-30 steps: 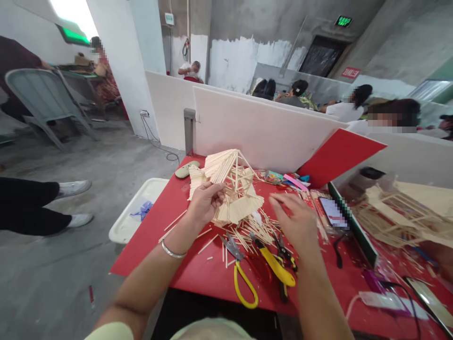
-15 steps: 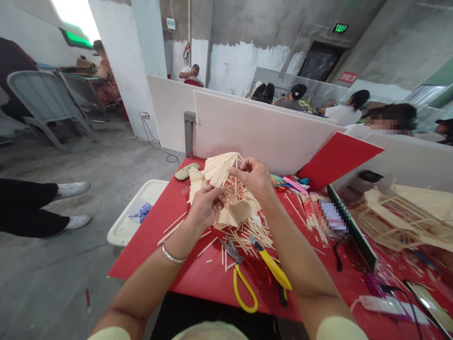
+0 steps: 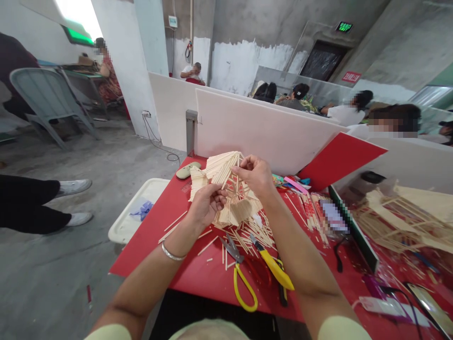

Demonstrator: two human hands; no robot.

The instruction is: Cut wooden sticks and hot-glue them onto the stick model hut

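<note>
A small model building of pale wooden sticks stands on the red table, its slatted roof sloping toward me. My left hand is at the roof's lower edge, thumb and forefinger pinched on the end of a wooden stick. My right hand pinches at the roof's right edge near the peak; the fingers cover whatever they grip. Loose sticks lie in front of the model. Closer to me are yellow-handled scissors with parted blades and a yellow-handled cutting tool, partly beside my right forearm.
A white partition stands behind the table. At right are bundled sticks, a dark-edged board and a larger stick model. A white tub sits at left, near another person's shoes.
My left hand stays at the roof's lower edge with its fingers slightly shifted. My right hand keeps its pinch near the peak. The whole view has moved slightly.
</note>
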